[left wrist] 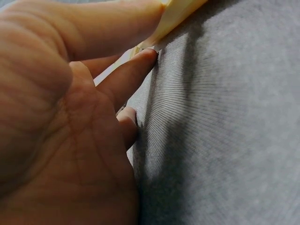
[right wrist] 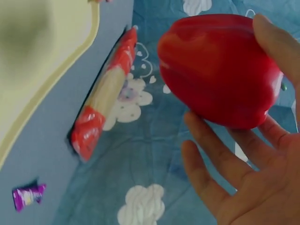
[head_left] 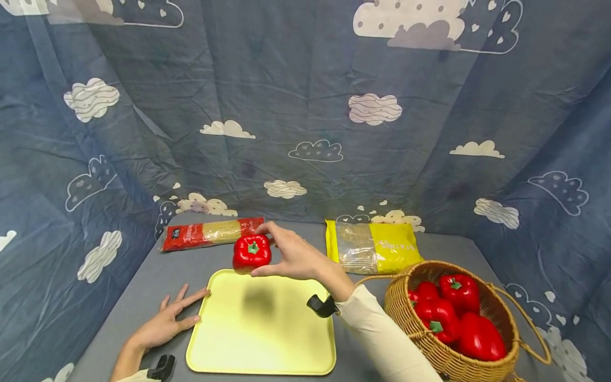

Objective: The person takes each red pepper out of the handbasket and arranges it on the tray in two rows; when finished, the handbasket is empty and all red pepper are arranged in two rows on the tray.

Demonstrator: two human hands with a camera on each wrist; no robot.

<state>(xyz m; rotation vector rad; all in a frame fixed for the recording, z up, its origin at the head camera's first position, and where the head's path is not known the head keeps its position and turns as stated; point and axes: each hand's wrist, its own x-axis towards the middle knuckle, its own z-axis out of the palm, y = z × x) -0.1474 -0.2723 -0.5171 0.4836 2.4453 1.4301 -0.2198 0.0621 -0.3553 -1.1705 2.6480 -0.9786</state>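
Note:
A glossy red bell pepper (head_left: 252, 253) with a green stem is held in the air by my right hand (head_left: 298, 254), thumb on one side and fingers on the other. The right wrist view shows the same bell pepper (right wrist: 218, 70) large against the fingers. Below it lies a pale yellow tray (head_left: 267, 339), with a shadow on its surface. At the tray's left edge my left hand (head_left: 162, 323) rests with fingers spread, the index finger and thumb at the rim. In the left wrist view the thumb (left wrist: 108, 26) touches the tray's edge.
A wicker basket (head_left: 396, 297) with several red bell peppers stands at the right. Behind the tray lie a red noodle packet (head_left: 191, 236) and a yellow packet (head_left: 396, 246). A small purple wrapper (right wrist: 29, 196) lies on the grey table. Cloud-patterned curtains (head_left: 305, 106) enclose the table.

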